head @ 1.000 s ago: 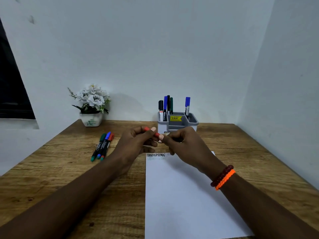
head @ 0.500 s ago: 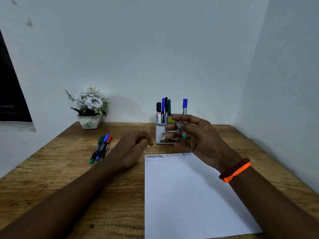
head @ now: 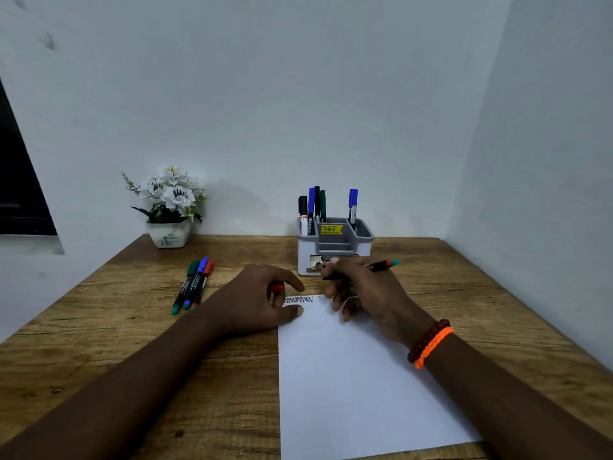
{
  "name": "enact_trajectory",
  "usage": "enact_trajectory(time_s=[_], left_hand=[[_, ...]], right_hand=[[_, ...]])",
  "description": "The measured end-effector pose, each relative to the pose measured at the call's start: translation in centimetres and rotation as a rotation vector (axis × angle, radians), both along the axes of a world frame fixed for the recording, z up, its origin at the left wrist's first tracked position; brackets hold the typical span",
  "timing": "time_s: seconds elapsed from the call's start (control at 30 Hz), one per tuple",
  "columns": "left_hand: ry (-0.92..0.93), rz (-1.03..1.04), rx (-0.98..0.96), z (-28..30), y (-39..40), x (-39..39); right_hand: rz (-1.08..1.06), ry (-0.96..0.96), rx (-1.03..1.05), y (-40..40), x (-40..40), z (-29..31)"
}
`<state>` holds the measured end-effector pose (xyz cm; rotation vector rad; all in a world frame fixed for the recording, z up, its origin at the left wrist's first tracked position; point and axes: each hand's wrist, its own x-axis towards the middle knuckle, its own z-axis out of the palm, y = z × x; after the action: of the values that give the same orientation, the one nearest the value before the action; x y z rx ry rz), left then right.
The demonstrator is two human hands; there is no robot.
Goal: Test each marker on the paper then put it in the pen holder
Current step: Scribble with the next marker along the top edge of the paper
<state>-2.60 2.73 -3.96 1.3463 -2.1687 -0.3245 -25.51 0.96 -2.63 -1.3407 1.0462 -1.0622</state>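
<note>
Right hand [head: 363,287] has come down from in front of the holder [head: 335,247] to the top edge of the paper [head: 348,376], fingers curled round a marker [head: 381,265]. The teal butt end points up and right; the tip is hidden under the fingers, so whether it touches the sheet cannot be told. Left hand [head: 262,298] has moved right too. It now rests at the paper's top-left corner, thumb on the sheet, fingers curled on a red cap [head: 276,288]. The hands were together a second ago to pull that cap off; now they sit apart, each clamped on its own piece. Zigzag scribbles [head: 300,299] already run along the top edge.

Judgement: uncapping is done and the test stroke is in hand, with recapping and dropping into the holder to follow. Five markers stand in the holder. Three untested markers [head: 194,283] lie on the table [head: 99,343], left of the hands.
</note>
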Motion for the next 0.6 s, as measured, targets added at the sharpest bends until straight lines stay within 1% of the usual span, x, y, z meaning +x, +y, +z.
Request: enact_trajectory(time_s=[0.1, 0.3, 0.4, 0.6], left_hand=[[0.008, -0.016, 0.009, 0.1, 0.0, -0.1], [-0.016, -0.022, 0.017, 0.0, -0.1, -0.1], [-0.015, -0.026, 0.022, -0.1, -0.2, -0.2], [-0.020, -0.023, 0.023, -0.2, -0.2, -0.1]], right_hand=[[-0.023, 0.101, -0.037, 0.0, 0.1, -0.5], [-0.105, 0.310, -0.195, -0.3, 0.0, -1.1], [-0.098, 0.337, -0.249, -0.5, 0.0, -1.2], [-0.091, 0.360, -0.252, -1.2, 0.1, -2.3]])
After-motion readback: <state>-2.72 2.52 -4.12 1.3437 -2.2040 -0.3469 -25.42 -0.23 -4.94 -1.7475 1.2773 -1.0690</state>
